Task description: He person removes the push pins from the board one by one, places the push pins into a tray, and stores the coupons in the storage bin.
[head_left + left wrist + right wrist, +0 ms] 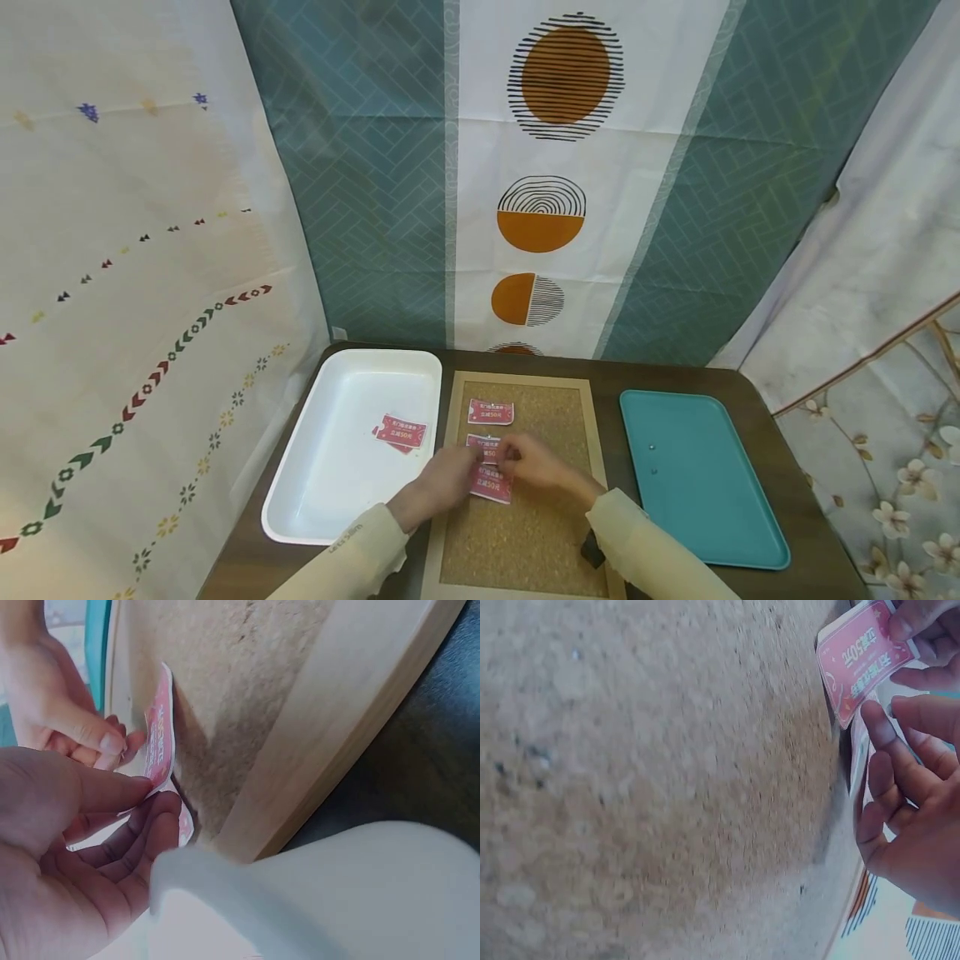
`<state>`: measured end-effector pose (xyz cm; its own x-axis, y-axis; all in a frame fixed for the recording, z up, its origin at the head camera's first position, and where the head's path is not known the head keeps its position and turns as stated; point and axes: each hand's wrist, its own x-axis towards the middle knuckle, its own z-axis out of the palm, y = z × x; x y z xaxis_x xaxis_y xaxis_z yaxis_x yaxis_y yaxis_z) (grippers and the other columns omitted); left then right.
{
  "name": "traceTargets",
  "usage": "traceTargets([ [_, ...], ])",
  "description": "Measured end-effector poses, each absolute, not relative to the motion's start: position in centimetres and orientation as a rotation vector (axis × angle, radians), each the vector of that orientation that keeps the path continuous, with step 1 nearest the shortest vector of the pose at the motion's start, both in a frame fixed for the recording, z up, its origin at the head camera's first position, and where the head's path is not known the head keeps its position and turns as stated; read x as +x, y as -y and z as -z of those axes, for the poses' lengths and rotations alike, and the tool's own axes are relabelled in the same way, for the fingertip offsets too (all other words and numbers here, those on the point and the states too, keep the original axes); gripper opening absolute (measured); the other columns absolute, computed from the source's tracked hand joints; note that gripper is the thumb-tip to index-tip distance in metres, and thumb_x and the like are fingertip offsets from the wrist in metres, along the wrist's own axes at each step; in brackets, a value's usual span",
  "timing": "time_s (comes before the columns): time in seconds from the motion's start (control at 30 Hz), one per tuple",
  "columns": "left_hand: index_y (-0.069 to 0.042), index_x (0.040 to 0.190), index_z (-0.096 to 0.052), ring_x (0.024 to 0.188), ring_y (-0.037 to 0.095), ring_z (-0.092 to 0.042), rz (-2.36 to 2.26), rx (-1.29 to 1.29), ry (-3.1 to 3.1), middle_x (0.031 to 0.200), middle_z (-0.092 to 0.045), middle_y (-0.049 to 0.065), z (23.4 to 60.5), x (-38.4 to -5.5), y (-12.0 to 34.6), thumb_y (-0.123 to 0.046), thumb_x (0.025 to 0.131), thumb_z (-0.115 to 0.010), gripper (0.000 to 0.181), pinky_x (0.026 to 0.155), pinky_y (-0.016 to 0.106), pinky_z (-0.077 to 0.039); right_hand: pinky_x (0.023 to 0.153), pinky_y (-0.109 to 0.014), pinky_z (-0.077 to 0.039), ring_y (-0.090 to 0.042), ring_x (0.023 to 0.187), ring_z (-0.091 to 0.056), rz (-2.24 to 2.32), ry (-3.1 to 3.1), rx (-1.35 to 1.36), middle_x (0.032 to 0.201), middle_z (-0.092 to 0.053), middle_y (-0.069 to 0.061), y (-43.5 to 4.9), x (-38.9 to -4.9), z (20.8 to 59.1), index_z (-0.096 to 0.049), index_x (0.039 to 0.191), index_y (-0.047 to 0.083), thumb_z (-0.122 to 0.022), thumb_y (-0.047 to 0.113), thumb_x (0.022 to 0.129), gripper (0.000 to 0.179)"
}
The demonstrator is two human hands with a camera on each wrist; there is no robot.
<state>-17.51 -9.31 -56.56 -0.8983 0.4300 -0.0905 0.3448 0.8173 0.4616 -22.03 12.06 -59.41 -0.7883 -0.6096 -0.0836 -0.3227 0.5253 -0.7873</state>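
Observation:
Over the cork board (pixel 540 525), my left hand (pixel 448 477) pinches a red-and-white paper coupon (pixel 491 485) at its edge, thumb against fingertips. In the left wrist view, the coupon (pixel 160 735) stands tilted off the cork. My right hand (pixel 542 462) is at the coupon's upper edge, its thumb and index finger pinching a tiny pin (pixel 123 754), mostly hidden by the fingertips. Just above lies a second coupon (pixel 483 447), partly covered by the hands. Higher up, a third coupon (pixel 491 412) is fixed to the board with a pin at its top.
On the left, a white tray (pixel 330 467) holds more coupons (pixel 400 432). A teal tray (pixel 712 492) at the right carries a couple of small pins (pixel 652 448). Both trays and the wood-framed board share a dark wooden table (pixel 247 550) against hanging cloths.

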Motion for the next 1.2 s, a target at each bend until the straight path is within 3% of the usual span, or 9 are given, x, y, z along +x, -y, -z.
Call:
traceTargets([
  [0.3,-0.001,0.119,-0.071,0.064,0.008,-0.056,-0.764,0.595,-2.811,0.093,-0.074,0.01,55.2,-18.0,9.8,-0.003,0.101,-0.064,0.02,0.052,0.023,-0.046,0.075,-0.025,-0.052,-0.009,0.082,-0.062,1.22,-2.393,-0.715,0.092,-0.071,-0.002,-13.1,-22.4,58.9,-0.071,0.102,0.002,-0.066,0.0,0.099,0.006],
  [0.57,-0.004,0.127,-0.071,0.076,0.01,-0.061,-0.876,0.517,-2.771,0.111,-0.076,0.013,54.4,-18.3,10.6,-0.007,0.103,-0.065,0.026,0.055,0.022,-0.049,0.069,-0.025,-0.052,-0.01,0.079,-0.061,1.252,-2.414,-0.724,0.089,-0.069,-0.004,-14.6,-22.3,58.7,-0.071,0.102,-0.001,-0.067,-0.001,0.098,0.006],
  [0.73,-0.001,0.129,-0.07,0.075,0.011,-0.061,-0.983,0.513,-2.741,0.115,-0.075,0.015,54.0,-18.9,11.2,-0.006,0.102,-0.066,0.028,0.051,0.022,-0.048,0.074,-0.025,-0.051,-0.011,0.083,-0.061,1.292,-2.433,-0.723,0.093,-0.07,-0.009,-15.6,-22.5,58.5,-0.072,0.102,-0.003,-0.068,-0.002,0.098,0.005],
  [1.2,-0.003,0.127,-0.07,0.072,0.013,-0.061,-1.096,0.457,-2.752,0.104,-0.073,0.012,53.1,-19.7,13.6,-0.001,0.099,-0.067,0.028,0.053,0.023,-0.05,0.073,-0.025,-0.052,-0.009,0.084,-0.061,1.238,-2.562,-0.684,0.091,-0.07,0.001,-18.7,-22.6,58.0,-0.074,0.099,0.006,-0.073,0.003,0.096,0.004],
])
